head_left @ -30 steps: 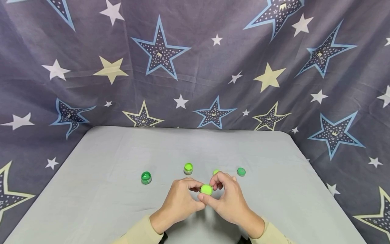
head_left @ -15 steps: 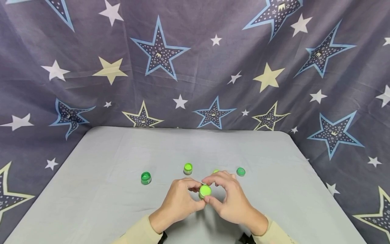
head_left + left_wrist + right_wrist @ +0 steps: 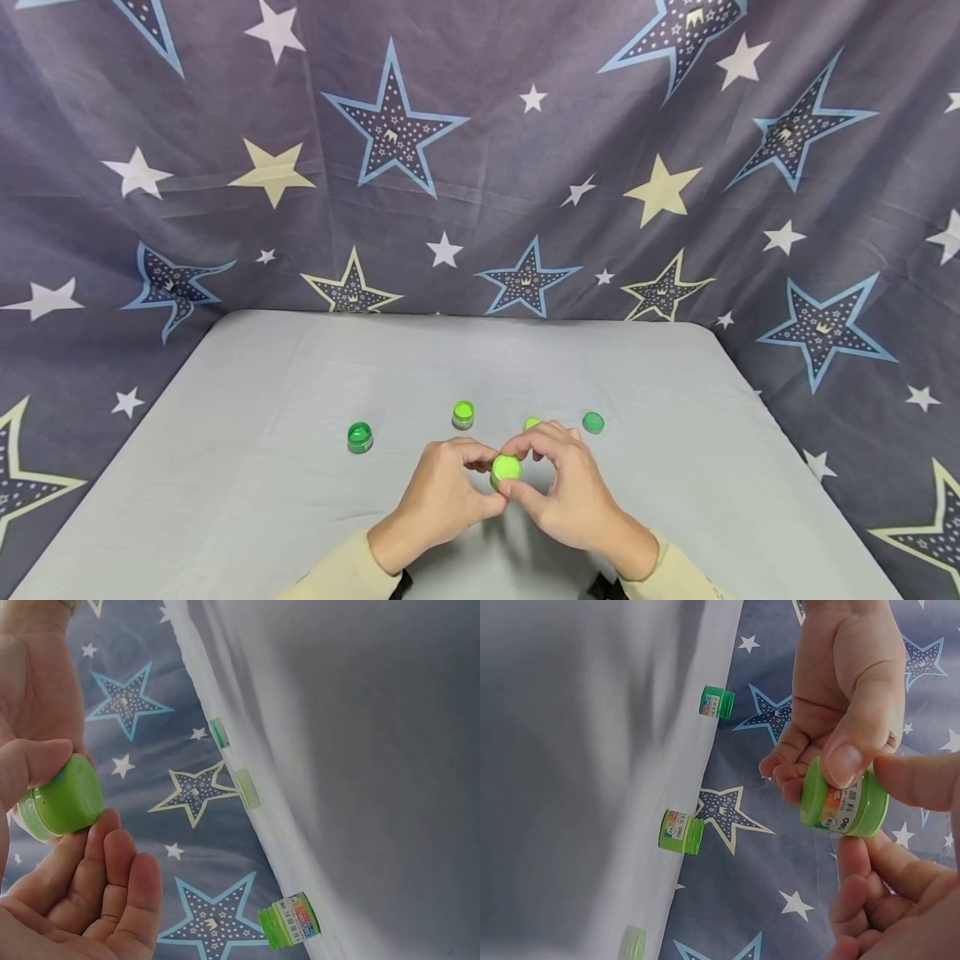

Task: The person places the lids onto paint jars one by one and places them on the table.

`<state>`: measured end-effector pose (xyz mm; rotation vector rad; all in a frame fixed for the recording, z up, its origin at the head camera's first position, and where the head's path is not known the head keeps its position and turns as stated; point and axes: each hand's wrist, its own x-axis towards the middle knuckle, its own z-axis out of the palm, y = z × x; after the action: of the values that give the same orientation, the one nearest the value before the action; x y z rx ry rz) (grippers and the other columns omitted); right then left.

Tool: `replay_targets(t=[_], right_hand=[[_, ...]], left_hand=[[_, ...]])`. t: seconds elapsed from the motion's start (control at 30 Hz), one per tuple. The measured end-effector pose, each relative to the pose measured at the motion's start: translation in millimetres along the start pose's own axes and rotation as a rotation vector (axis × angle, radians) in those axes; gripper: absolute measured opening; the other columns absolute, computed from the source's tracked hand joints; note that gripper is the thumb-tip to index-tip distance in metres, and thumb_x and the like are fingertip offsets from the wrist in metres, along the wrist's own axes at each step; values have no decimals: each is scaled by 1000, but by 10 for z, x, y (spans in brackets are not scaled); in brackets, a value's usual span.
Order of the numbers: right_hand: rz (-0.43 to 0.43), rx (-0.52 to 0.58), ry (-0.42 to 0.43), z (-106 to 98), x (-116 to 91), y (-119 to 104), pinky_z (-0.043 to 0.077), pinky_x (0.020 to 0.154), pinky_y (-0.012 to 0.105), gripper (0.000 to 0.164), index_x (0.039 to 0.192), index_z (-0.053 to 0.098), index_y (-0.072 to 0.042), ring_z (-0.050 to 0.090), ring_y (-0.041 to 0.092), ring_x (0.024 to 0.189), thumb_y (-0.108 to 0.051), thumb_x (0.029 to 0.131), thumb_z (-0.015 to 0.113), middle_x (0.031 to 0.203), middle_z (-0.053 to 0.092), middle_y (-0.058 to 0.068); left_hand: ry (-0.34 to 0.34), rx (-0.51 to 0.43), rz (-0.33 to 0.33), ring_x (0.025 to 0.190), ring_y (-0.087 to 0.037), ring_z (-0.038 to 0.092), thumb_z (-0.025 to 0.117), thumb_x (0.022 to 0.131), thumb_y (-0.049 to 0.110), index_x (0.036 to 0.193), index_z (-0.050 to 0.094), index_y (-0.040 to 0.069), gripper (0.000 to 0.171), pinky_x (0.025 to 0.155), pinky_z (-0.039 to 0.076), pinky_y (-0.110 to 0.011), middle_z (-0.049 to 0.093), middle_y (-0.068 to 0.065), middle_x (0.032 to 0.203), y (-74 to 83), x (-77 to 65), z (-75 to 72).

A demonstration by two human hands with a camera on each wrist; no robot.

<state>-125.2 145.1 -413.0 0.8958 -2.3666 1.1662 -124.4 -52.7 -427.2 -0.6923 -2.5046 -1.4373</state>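
A small light green paint jar (image 3: 506,469) with its lid on is held between both hands, above the near middle of the table. My left hand (image 3: 444,492) grips the jar's body; in the right wrist view, its thumb lies across the printed label (image 3: 845,804). My right hand (image 3: 564,492) pinches the lid (image 3: 79,796) between thumb and fingers from the other side. Beyond the hands stands another light green jar (image 3: 463,417) without its lid. Farther left is an uncapped dark green jar (image 3: 360,439).
Past my right hand lies a light green lid (image 3: 532,423), partly hidden by the fingers. A dark green lid (image 3: 593,422) rests to its right. All stand on a pale grey table (image 3: 255,417), with a star-patterned curtain (image 3: 480,167) behind it.
My right hand's fingers, bent beside the jar one second ago, have stretched round its lid, and the thumb has shifted to the near right side. My left hand keeps its grip in place.
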Motion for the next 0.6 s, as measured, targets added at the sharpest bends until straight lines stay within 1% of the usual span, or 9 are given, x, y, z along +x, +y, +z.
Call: replay_targets(t=[0.27,0.6], right_hand=[[-20,-26,54,31,3,-14,38,74,28,32,97,70,-24,53,5,81,-20,74,92,87,64,-17],[6,-39,60,45,-19,-23,37,73,29,31,96,68,-24,52,4,81,-24,76,92,87,61,-16]], left_hand=[[7,-4,-13,82,-16,68,88,69,5,91,80,17,26,74,57,-34,71,15,87,10,-5,-2],[16,1,-25,82,-17,69,89,70,8,90,80,18,24,73,57,-34,71,15,86,13,-8,8]])
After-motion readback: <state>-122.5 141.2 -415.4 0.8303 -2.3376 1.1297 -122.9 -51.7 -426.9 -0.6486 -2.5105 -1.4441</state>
